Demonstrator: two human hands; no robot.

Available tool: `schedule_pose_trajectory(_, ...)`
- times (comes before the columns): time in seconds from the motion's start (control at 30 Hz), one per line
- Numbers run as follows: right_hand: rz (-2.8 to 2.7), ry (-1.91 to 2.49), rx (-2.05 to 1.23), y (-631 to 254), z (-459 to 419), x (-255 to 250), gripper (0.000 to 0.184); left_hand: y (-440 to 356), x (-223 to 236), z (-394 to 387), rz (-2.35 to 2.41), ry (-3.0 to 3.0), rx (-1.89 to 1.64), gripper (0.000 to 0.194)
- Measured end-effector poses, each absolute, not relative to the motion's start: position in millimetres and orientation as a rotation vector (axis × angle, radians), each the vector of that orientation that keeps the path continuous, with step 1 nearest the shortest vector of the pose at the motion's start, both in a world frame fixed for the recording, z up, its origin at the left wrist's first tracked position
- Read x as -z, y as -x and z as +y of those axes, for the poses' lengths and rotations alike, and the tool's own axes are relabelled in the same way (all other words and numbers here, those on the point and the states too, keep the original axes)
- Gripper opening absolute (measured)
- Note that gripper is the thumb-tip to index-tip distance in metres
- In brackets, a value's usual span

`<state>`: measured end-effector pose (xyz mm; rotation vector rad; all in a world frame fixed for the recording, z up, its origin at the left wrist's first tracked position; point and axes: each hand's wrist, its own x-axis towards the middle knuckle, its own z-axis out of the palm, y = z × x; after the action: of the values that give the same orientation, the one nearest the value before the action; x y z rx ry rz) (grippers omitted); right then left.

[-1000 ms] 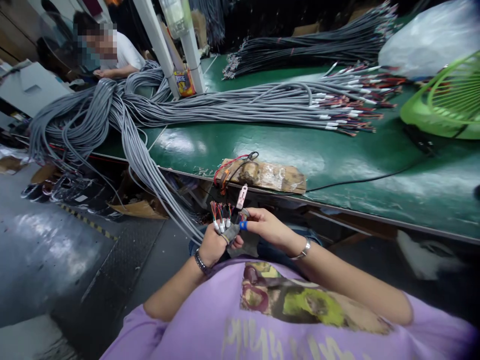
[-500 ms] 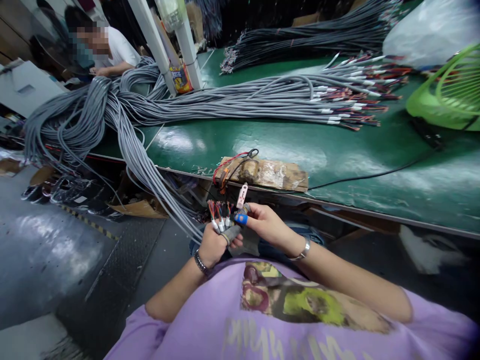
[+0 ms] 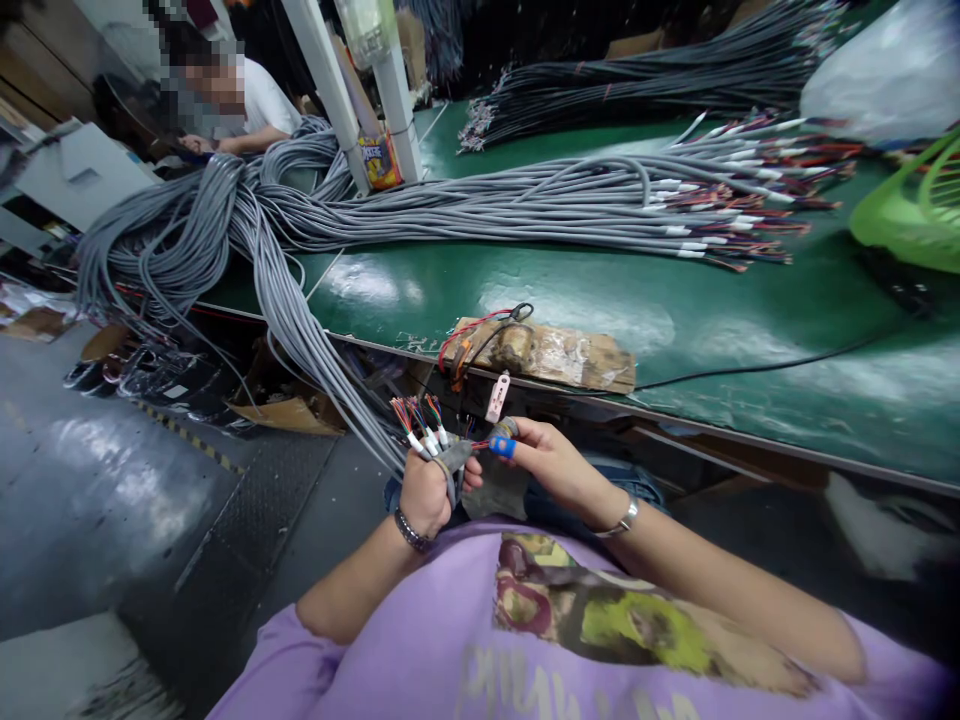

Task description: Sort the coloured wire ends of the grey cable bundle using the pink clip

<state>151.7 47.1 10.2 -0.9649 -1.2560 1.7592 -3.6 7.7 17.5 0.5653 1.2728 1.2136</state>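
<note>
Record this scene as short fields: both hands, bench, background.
Left hand: closed around long grey round cables, their white-banded ends fanning into thin multicoloured wires
Right hand: pinching thin reddish wires beside the left hand; blue band on the thumb
Bench: glossy green tabletop
Near edge: rough brown wooden board
Farther back: long grey cable bundle, black cable bundle behind it
Background: person in white shirt, upper left

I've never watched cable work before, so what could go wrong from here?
The thin reddish wires held by the right hand might break if pulled hard. The long grey round cables drape over the edge of the glossy green table to the left hand, so their weight could tug them loose.
</note>
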Motion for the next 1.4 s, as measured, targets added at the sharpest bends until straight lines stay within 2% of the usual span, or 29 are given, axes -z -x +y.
schedule_pose_trajectory(0.17,-1.3,0.962,-1.778,-152.2,48.1,-17.8,0.037,-1.3,-12.6,4.8,1.271,-0.664,-1.209,0.032)
schedule_pose_trajectory(0.37,-1.18,0.695,-1.978,-140.0,41.8,-26.3,0.036,-5.0,-6.4,-1.0,1.273,-0.781,-1.173,0.026)
schedule_pose_trajectory(0.63,-1.275,0.705,-1.951,-141.4,42.4,-24.9,0.031,2.1,-9.6,1.7,1.234,-0.878,-0.947,0.026)
schedule_pose_trajectory(0.9,-1.139,0.754,-1.95,-135.1,43.1,-23.6,0.036,-0.8,-9.1,3.5,1.257,-0.727,-1.159,0.033)
schedule_pose_trajectory(1.4,-1.096,0.91,-1.919,-136.0,45.6,-15.4,0.039,-1.5,-6.4,4.9,1.269,-0.677,-1.24,0.034)
